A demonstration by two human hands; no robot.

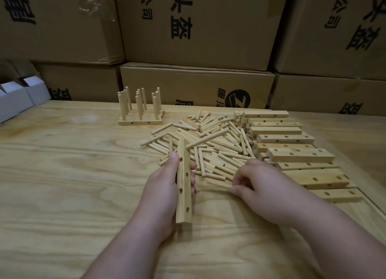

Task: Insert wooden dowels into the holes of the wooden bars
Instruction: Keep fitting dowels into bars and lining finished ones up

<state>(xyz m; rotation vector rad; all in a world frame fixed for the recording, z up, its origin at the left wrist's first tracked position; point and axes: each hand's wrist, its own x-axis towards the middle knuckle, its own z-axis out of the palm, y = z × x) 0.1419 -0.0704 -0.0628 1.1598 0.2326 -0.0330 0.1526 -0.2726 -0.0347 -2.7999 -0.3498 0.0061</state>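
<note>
The left hand [165, 186] grips a wooden bar [183, 182], its long axis pointing away toward the dowel pile [208, 145], holes facing right. The right hand [257, 186], just right of the bar, pinches a dowel [217, 187] lying crosswise on the bench [73, 153].

Left hand [161, 186] gripping holed wooden bar [183, 184], right hand [258, 186] pinching dowel [217, 188], dowel pile [208, 140] behind

One pale four-holed wooden bar [183, 182] in hand, one heap of short round wooden dowels [208, 145], two hands.
</note>
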